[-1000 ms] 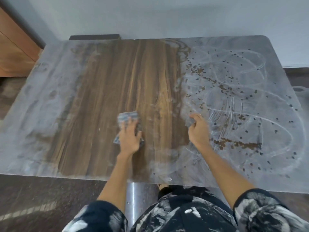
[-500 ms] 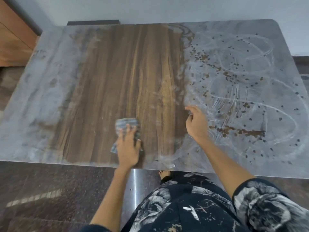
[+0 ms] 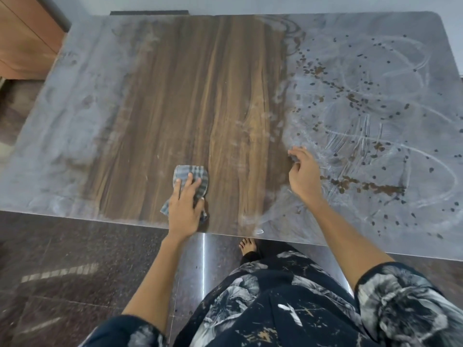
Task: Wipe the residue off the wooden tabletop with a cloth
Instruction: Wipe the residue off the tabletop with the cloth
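Currently, the fingers (image 3: 188,181) of the left hand (image 3: 184,209) lie nearly straight and spread across the cloth (image 3: 191,172), pressing it flat against the worktop (image 3: 175,96); the thumb curls against the cloth's right edge. The cloth, a grey checked rag, sits at lower centre of the frame, just above the near edge of the worktop, on the bare wood band.

Compared with the frame one second ago, the left hand and cloth are lower in the frame and closer to the near edge, so the stroke is a pull toward the person along the grain. Judged from this, the current pass is near its end, and a return or sideways shift is the likely next requirement.

The right hand (image 3: 304,175) rests at centre right, fingers loosely curled and holding nothing visible, fingertips touching the boundary between clean wood and residue (image 3: 375,121). Relative to the cloth it has kept roughly the same position across all three frames, acting as a brace.

Outward from the hands, the cleaned band runs from the far edge to the near edge through the middle of the frame. Grey film with dark spots and swirl marks covers the right part; a smeared grey film covers the left part. By this judgement, roughly a third of the surface is cleared, and both flanks remain to be wiped.

A wooden cabinet (image 3: 25,38) stands at upper left.
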A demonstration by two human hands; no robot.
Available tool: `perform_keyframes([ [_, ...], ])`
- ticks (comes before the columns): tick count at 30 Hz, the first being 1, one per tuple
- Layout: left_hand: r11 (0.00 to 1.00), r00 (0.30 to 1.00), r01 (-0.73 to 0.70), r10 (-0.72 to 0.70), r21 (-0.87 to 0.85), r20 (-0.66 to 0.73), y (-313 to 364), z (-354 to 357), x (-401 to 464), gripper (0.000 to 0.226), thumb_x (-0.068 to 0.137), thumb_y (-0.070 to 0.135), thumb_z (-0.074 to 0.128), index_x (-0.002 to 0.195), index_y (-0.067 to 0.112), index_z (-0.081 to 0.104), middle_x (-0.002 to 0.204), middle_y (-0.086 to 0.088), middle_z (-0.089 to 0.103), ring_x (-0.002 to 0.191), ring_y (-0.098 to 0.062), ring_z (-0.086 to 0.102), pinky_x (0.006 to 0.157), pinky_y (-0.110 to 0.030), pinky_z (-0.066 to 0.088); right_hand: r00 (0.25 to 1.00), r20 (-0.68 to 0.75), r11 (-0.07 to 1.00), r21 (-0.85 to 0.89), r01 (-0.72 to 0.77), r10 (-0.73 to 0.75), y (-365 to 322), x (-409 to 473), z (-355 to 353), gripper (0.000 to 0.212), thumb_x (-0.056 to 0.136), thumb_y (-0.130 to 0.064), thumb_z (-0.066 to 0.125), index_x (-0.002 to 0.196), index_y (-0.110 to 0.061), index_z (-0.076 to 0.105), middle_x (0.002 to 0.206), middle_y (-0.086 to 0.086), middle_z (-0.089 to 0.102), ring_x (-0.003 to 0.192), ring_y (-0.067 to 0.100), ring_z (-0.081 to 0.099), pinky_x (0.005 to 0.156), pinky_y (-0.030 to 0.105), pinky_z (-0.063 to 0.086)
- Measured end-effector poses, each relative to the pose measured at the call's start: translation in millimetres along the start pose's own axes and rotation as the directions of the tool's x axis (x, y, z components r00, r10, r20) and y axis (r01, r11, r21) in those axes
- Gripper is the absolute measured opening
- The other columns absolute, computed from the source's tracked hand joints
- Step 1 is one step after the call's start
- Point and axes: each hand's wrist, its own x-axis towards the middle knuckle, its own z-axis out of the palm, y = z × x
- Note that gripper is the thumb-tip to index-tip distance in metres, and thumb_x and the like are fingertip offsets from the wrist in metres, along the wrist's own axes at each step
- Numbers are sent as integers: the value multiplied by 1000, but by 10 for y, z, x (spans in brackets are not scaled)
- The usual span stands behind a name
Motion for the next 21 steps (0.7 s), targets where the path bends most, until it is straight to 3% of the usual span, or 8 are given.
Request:
perform_keyframes([
  [2,998,999,44,-44,43,12,164,112,-12,51,94,20,50,142,21,34,154,2,17,144,-24,3,111,-51,14,1000,19,1000,8,-8,8,-21,10,-29,39,90,10,35,118,-1,60,130,10,54,122,19,49,97,5,26],
  [5,983,984,-135,119,123,131,490,328,-164,53,96,28,42,145,29,21,153,11,2,141,-15,-11,114,-43,2,999,44,1000,23,4,-5,-13,20,-66,37,91,11,36,118,1,59,128,13,55,123,21,48,94,-3,22],
  [8,919,905,-366,314,145,288,695,457,-370,52,98,34,36,146,31,16,149,16,-5,137,-9,-18,111,-33,-10,994,91,998,-6,58,-57,43,17,-107,35,94,6,36,120,-1,58,131,12,54,132,21,40,100,4,18],
  [12,849,814,-512,433,127,386,421,327,-401,51,95,46,30,144,37,18,150,20,1,140,-7,-13,112,-35,-6,983,142,991,-44,124,-117,92,19,-183,34,95,4,39,122,-3,58,133,12,53,128,22,44,101,8,18],
  [14,893,863,-438,385,104,326,235,167,-256,54,91,52,26,143,36,22,151,17,6,140,-10,-7,113,-41,1,975,173,988,-44,151,-142,110,23,-213,34,95,3,39,123,-3,58,135,13,51,130,24,43,106,15,18],
  [17,979,974,-179,161,102,158,111,48,92,53,94,42,40,144,27,29,154,7,12,142,-20,-2,115,-52,11,964,219,983,-66,172,-154,132,20,-241,36,96,1,39,129,-6,54,140,11,46,135,23,36,112,25,18],
  [19,993,996,-8,-2,119,87,230,126,253,54,96,38,43,145,25,26,156,2,11,144,-24,-2,115,-51,10,956,249,972,-136,193,-156,132,-3,-237,39,98,-2,36,134,-9,49,145,6,40,139,20,29,115,30,20],
  [21,991,994,-9,-6,134,111,502,297,248,56,96,41,40,147,27,21,157,3,5,144,-23,-4,114,-50,5,948,277,950,-222,222,-157,132,-38,-221,41,100,-6,33,139,-12,43,149,3,34,141,19,22,116,34,18],
])
